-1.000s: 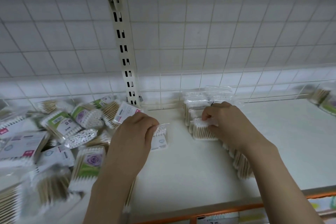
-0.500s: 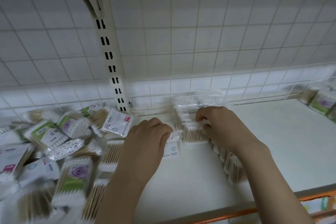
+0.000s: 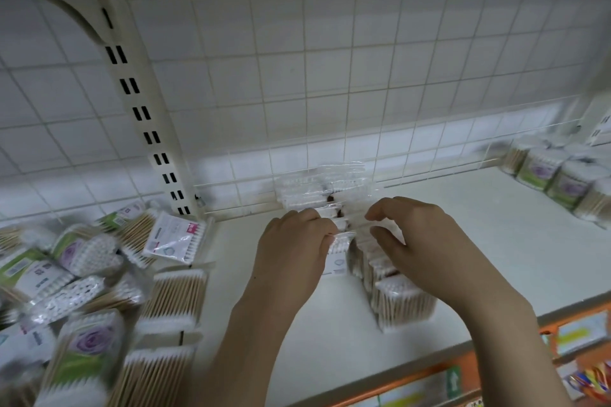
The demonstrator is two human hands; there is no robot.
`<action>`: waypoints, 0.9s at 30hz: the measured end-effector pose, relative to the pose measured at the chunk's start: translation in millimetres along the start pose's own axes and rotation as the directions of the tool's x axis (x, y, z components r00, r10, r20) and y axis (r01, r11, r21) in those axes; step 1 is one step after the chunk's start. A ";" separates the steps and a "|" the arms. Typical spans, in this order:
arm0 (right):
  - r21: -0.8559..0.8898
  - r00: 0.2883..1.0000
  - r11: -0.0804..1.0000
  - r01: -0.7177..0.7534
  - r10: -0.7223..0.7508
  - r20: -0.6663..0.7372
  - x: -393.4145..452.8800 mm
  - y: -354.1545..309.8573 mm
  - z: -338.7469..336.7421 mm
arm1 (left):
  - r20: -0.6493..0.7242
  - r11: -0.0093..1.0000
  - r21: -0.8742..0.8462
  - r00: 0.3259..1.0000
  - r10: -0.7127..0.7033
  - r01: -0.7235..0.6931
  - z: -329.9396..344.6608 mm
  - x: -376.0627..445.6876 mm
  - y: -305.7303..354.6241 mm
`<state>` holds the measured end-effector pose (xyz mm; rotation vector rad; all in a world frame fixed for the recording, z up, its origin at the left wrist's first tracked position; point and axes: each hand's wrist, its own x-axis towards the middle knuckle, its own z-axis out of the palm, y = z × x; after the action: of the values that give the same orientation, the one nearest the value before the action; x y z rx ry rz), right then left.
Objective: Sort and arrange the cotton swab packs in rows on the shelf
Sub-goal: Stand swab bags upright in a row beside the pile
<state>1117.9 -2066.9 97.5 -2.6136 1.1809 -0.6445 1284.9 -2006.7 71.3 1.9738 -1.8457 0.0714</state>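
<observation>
A standing row of clear wooden-stick cotton swab packs (image 3: pixel 401 302) runs back along the white shelf (image 3: pixel 496 258). The left hand (image 3: pixel 294 261) pinches a white-labelled pack (image 3: pixel 339 253) against it; the right hand (image 3: pixel 420 248) hovers loosely curled, holding nothing. A hard push could topple the row.

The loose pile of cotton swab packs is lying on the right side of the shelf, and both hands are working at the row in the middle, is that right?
Not quite. In the head view the loose pile of cotton swab packs lies on the left side of the shelf. The left hand and right hand are indeed at the middle row.
</observation>
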 end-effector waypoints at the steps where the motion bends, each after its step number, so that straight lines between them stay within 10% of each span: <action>1: 0.002 1.000 1.000 -0.008 0.008 0.001 -2.3 1.7 -0.7 | 0.007 1.000 0.020 1.000 -0.001 0.001 2.5 2.9 1.3; 27: 0.043 0.996 0.996 0.083 -0.083 0.021 -2.4 -25.4 21.0 | -0.060 0.991 0.011 0.989 -0.134 0.135 -7.8 -24.7 -30.6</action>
<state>1143.2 -2048.2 87.2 -2.6392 1.0455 -0.6458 1313.6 -1980.3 61.9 2.0784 -1.6754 0.1011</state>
